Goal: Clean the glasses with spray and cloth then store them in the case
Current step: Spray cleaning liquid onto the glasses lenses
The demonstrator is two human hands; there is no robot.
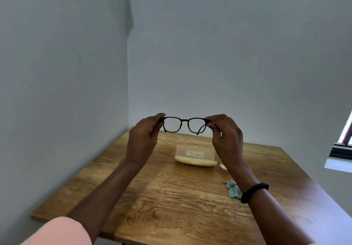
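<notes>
Held up in the air above the far part of the table [152,197]: glasses [184,124], dark frame, lenses facing the camera, long axis running left to right. Pinched at the left end of the frame by the left hand [142,140], fingers curled round the hinge corner; pinched likewise at the right end by the right hand [227,140]. One side arm seen slanting behind the right lens; fully folded or not, cannot tell. Lying flat on the tabletop toward the far edge, below the glasses and between the two wrists: pale yellow case [196,155], long axis also left to right, so parallel to the frame; open or closed, cannot tell. Crumpled near the right edge, partly hidden under the right forearm: grey-green cloth [233,188]. Black wristband [254,192] on the right wrist. Spray not identified; only a small pale shape beside the right wrist, too hidden to name. Judged: lenses under inspection, cleaning state not readable. For wiping, right hand nearer the cloth; for storing, straight lowering toward the case, no turn of the frame needed, side arms to be folded first. Risk judged: fingertips smearing the lenses.
</notes>
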